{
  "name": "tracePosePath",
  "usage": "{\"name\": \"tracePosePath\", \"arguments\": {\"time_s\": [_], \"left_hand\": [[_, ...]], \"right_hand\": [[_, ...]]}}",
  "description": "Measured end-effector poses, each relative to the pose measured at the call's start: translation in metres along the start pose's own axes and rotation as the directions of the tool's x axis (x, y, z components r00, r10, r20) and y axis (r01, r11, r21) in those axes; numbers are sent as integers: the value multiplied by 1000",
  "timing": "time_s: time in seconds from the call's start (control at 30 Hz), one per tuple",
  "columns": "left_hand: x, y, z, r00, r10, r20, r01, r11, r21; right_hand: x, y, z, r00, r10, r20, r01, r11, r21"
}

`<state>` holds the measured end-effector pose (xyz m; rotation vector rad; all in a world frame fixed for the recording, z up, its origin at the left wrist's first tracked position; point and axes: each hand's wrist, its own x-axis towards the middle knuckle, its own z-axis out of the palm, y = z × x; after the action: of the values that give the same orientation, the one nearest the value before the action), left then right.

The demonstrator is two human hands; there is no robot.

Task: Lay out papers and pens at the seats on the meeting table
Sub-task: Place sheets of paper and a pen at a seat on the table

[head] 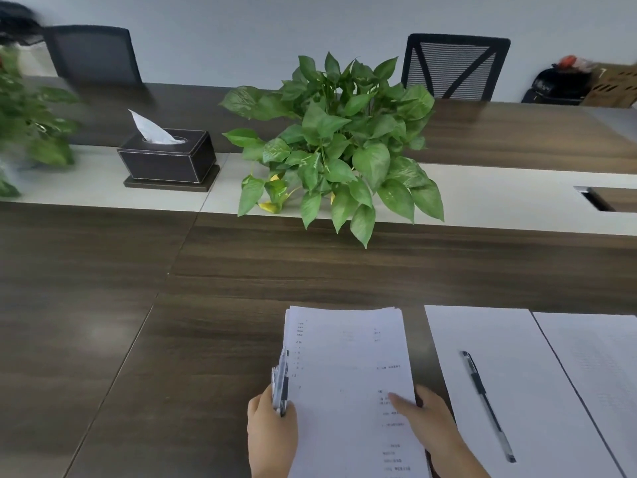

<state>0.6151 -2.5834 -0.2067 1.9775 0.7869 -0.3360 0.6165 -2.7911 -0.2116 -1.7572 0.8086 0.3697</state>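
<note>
A stack of printed papers [348,367] is held low over the dark wooden meeting table [241,263], near its front edge. My left hand [270,432] grips several pens [281,384] against the stack's left edge. My right hand [431,422] holds the stack's right edge, thumb on top of the sheets. To the right, a single sheet [499,374] lies flat with a black pen [487,405] on it. Another sheet [596,367] lies beside it at the far right.
A leafy potted plant [337,146] stands on the table's pale centre strip, with a black tissue box [169,158] to its left and another plant [31,122] at the far left. Two dark mesh chairs [455,67] [93,55] stand on the far side. A cable hatch [599,198] is at right.
</note>
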Motion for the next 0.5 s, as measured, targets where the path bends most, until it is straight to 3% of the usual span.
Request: {"name": "tracePosePath", "arguments": {"time_s": [0.17, 0.3, 0.4, 0.5], "left_hand": [[-10, -3, -5, 1000, -7, 8, 8, 998, -69], [-28, -13, -31, 993, -86, -79, 59, 953, -299], [-57, -34, -75, 968, -166, -188, 50, 862, -504], [-90, -65, -127, 935, -231, -269, 5, 766, -643]], "right_hand": [[3, -4, -13, 989, -117, 85, 118, 993, 2], [-2, -30, -14, 951, -215, 225, 215, 976, 25], [-23, -57, 9, 889, -264, 375, 279, 960, 15], [-58, -78, 55, 775, -270, 572, 320, 947, 13]]}}
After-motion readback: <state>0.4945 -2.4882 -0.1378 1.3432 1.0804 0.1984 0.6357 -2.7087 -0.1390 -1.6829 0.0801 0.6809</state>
